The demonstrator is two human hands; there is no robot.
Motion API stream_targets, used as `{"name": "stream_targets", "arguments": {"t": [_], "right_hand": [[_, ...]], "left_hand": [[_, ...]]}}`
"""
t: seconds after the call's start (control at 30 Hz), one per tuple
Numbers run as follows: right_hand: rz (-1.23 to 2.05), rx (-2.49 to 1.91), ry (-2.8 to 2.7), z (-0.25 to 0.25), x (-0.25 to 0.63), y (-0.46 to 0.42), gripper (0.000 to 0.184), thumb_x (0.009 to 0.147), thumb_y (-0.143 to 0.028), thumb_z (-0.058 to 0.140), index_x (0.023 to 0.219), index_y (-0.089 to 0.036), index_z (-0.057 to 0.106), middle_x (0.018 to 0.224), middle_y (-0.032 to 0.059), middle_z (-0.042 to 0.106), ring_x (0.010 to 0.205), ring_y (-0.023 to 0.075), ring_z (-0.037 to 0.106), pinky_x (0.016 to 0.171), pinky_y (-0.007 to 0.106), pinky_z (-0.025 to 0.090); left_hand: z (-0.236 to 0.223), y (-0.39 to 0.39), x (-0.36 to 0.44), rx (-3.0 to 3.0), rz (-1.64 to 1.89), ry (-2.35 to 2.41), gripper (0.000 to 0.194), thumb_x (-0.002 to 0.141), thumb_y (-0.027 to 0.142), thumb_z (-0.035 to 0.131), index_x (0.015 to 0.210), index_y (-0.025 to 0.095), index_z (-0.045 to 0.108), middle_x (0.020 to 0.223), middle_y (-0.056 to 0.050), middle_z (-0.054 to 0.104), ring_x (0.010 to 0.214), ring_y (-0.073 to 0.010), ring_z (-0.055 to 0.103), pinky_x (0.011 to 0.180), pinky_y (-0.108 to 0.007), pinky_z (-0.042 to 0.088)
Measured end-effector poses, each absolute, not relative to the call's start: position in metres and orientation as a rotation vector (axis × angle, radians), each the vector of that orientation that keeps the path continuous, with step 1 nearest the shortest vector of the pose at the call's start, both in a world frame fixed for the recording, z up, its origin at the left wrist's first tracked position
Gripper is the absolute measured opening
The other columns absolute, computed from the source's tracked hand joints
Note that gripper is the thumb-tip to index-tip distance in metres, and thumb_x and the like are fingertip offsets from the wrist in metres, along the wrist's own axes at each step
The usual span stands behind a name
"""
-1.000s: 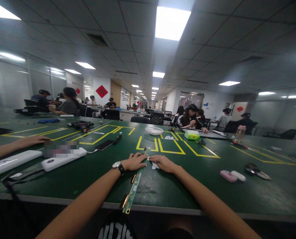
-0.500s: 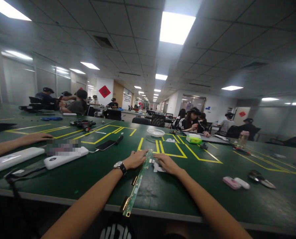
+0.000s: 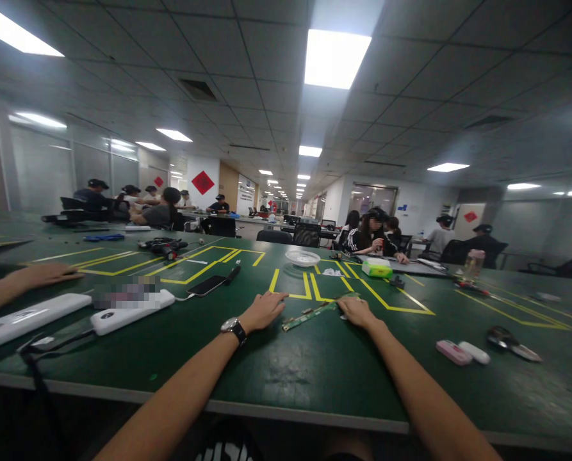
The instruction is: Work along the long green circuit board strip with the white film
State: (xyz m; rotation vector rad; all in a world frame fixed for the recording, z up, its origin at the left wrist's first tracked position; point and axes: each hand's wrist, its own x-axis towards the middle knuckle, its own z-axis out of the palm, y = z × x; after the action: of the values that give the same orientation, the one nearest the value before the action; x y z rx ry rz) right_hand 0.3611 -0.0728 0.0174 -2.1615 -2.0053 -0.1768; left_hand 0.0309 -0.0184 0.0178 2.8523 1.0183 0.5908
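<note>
A long, narrow green circuit board [image 3: 309,315] slants across the green table in front of me, its far end up to the right. My right hand [image 3: 359,311] is closed at that far end, fingers curled over the board; a small whitish bit shows under the fingertips. To the left, my left hand [image 3: 263,311] lies with fingers stretched out over the tabletop. It is close to the board's near end, with a small gap between them. A watch [image 3: 234,329] is on my left wrist.
Beyond my hands stand a white dish [image 3: 302,258] and a green tissue pack [image 3: 376,267]. Another person's hand [image 3: 50,273] rests at left near white power banks [image 3: 132,312] and a phone [image 3: 207,285]. A pink case [image 3: 453,352] lies at right. Yellow tape marks the table [image 3: 314,378].
The circuit board has swung from pointing toward me to lying crosswise, farther from the table edge. My right hand has moved right with its far end. White pieces beside it are mostly out of sight.
</note>
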Motion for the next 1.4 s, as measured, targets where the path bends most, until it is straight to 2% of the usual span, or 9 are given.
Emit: {"name": "stream_targets", "arguments": {"t": [0.07,0.13,0.27,0.5,0.67,0.9,1.03,1.2,1.4], "right_hand": [[-0.227,-2.352,-1.805,0.016,0.392,-0.083,0.042,0.093,-0.027,0.028,0.1,-0.018,0.069,0.111,0.0134,0.064,0.107,0.0298,0.055,0.093,0.051,0.035],[-0.245,-2.469,-1.642,0.014,0.414,-0.093,0.041,0.089,-0.018,0.03,0.108,-0.019,0.067,0.115,0.0164,0.061,0.108,0.0326,0.054,0.09,0.055,0.035],[-0.282,-2.583,-1.448,0.007,0.427,-0.1,0.049,0.085,-0.009,0.032,0.116,-0.03,0.063,0.123,0.0116,0.057,0.116,0.0288,0.049,0.094,0.053,0.032],[-0.352,-2.552,-1.55,0.001,0.422,-0.091,0.048,0.084,-0.007,0.031,0.115,-0.026,0.062,0.125,0.0122,0.054,0.117,0.0259,0.047,0.097,0.053,0.026],[-0.292,-2.533,-1.587,-0.001,0.425,-0.091,0.051,0.084,-0.005,0.028,0.119,-0.023,0.059,0.128,0.0123,0.054,0.115,0.0256,0.049,0.1,0.061,0.017],[-0.234,-2.536,-1.64,0.0,0.424,-0.091,0.051,0.086,-0.01,0.028,0.128,-0.027,0.053,0.136,0.0092,0.049,0.124,0.0295,0.042,0.1,0.067,0.011],[-0.254,-2.55,-1.671,0.003,0.427,-0.088,0.053,0.084,-0.009,0.032,0.128,-0.029,0.053,0.139,0.0081,0.046,0.126,0.0294,0.04,0.101,0.065,0.014],[-0.361,-2.538,-1.661,0.01,0.423,-0.087,0.047,0.085,-0.014,0.034,0.125,-0.029,0.057,0.128,0.012,0.053,0.119,0.0291,0.046,0.099,0.059,0.021],[-0.268,-2.429,-1.856,0.017,0.399,-0.084,0.043,0.085,-0.014,0.035,0.113,-0.027,0.065,0.117,0.012,0.061,0.111,0.03,0.052,0.098,0.062,0.018]], "left_hand": [[0.019,-0.019,0.031,2.842,0.607,1.002,0.041,0.098,0.038,0.027,0.134,0.025,0.041,0.133,-0.006,0.05,0.118,-0.0248,0.044,0.091,-0.04,0.035],[0.019,-0.02,0.031,2.83,0.61,0.991,0.04,0.098,0.038,0.028,0.133,0.024,0.042,0.129,-0.006,0.053,0.116,-0.0249,0.046,0.091,-0.04,0.035],[0.017,-0.02,0.031,2.811,0.629,0.944,0.039,0.098,0.038,0.029,0.132,0.023,0.043,0.128,-0.007,0.054,0.117,-0.0243,0.045,0.091,-0.038,0.035],[0.016,-0.02,0.031,2.816,0.596,0.929,0.04,0.098,0.039,0.029,0.132,0.024,0.043,0.13,-0.008,0.052,0.119,-0.0238,0.044,0.093,-0.038,0.034],[0.016,-0.02,0.031,2.826,0.573,0.938,0.038,0.098,0.038,0.03,0.131,0.024,0.044,0.129,-0.007,0.052,0.119,-0.0237,0.044,0.093,-0.038,0.034],[0.019,-0.022,0.029,2.834,0.558,0.969,0.04,0.098,0.039,0.031,0.134,0.025,0.041,0.128,-0.007,0.053,0.118,-0.0255,0.044,0.094,-0.041,0.032],[0.02,-0.023,0.027,2.826,0.554,0.961,0.04,0.097,0.041,0.033,0.133,0.026,0.043,0.132,-0.007,0.051,0.119,-0.0259,0.042,0.095,-0.04,0.031],[0.018,-0.02,0.028,2.85,0.595,0.98,0.039,0.097,0.042,0.034,0.131,0.025,0.046,0.132,-0.007,0.05,0.119,-0.0265,0.041,0.094,-0.04,0.032],[0.017,-0.017,0.029,2.873,0.613,0.989,0.039,0.098,0.041,0.033,0.131,0.025,0.046,0.131,-0.007,0.051,0.118,-0.0256,0.04,0.094,-0.04,0.031]]}}
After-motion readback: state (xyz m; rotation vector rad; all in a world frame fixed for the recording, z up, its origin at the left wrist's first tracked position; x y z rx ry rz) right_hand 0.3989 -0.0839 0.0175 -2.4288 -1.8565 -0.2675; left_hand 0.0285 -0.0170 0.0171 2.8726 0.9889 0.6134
